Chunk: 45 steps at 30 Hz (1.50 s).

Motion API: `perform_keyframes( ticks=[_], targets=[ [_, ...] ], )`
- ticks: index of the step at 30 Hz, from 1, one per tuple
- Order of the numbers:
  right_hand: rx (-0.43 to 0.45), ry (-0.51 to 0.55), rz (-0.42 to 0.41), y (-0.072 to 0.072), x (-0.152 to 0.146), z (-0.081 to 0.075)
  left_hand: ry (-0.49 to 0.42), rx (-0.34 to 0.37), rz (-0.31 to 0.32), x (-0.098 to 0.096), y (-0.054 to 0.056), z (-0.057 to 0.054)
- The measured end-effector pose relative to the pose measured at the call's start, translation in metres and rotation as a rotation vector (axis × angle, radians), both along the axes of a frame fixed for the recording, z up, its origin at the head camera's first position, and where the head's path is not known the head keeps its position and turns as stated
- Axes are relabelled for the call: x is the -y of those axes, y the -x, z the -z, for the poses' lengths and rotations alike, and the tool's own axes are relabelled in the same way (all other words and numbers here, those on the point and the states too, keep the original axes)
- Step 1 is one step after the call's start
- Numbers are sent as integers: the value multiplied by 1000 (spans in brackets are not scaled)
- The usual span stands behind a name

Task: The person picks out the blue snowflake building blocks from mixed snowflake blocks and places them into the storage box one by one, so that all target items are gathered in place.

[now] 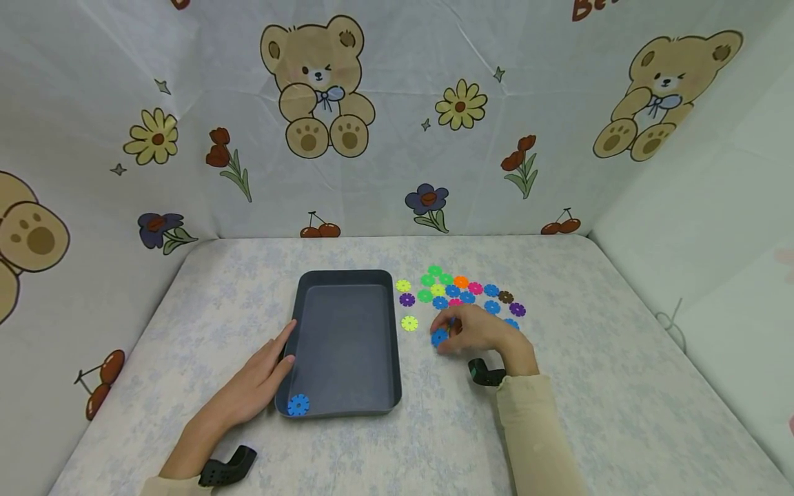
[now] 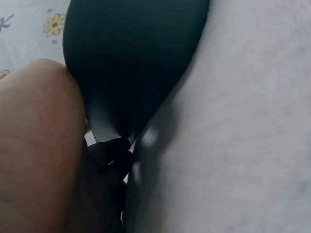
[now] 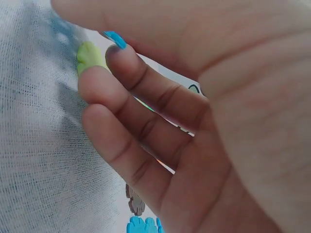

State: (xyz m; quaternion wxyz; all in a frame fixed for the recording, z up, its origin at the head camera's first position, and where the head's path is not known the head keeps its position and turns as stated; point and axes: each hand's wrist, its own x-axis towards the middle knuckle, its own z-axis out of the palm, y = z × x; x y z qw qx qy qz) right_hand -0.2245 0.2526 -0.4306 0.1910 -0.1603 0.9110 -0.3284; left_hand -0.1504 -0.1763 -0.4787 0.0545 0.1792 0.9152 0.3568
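Note:
My left hand [image 1: 256, 380] rests at the left side of a dark grey baking tray [image 1: 397, 344], its index finger and thumb at the rim. In the left wrist view, darkened fingers [image 2: 114, 153] touch the tray's outer side. Inside the tray, a blue notched plastic disc [image 1: 298, 404] lies in the near left corner. To the right of the tray, my right hand [image 1: 480, 332] pinches another blue notched disc [image 1: 439, 337] between thumb and fingertips, low over the table. In the right wrist view only an edge of that held disc [image 3: 115, 39] shows, behind the thumb.
Several notched discs lie loosely beyond my right hand, among them green [image 1: 435, 271], orange [image 1: 461, 282], brown [image 1: 505, 297] and purple [image 1: 517, 309] ones. A yellow disc [image 1: 409, 323] lies beside the tray's right wall. Patterned cloth [image 1: 384, 179] hangs behind the table.

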Motion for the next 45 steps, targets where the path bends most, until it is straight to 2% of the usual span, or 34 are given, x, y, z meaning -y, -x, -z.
perform_keyframes(
  ticks=[10, 19, 27, 34, 45],
  targets=[
    [-94, -18, -6, 0, 2, -1, 1, -1, -1, 0, 0, 1],
    [-195, 1, -55, 3, 8, -8, -1, -3, 7, 1, 2, 3],
    [-230, 3, -63, 3, 17, -10, 7, -8, 13, 1, 2, 3],
    [-224, 14, -53, 0, 29, -15, 21, 0, 9, 1, 4, -1],
    [-291, -7, -92, -2, 48, -16, 23, -16, 6, 1, 4, 2]
  ],
)
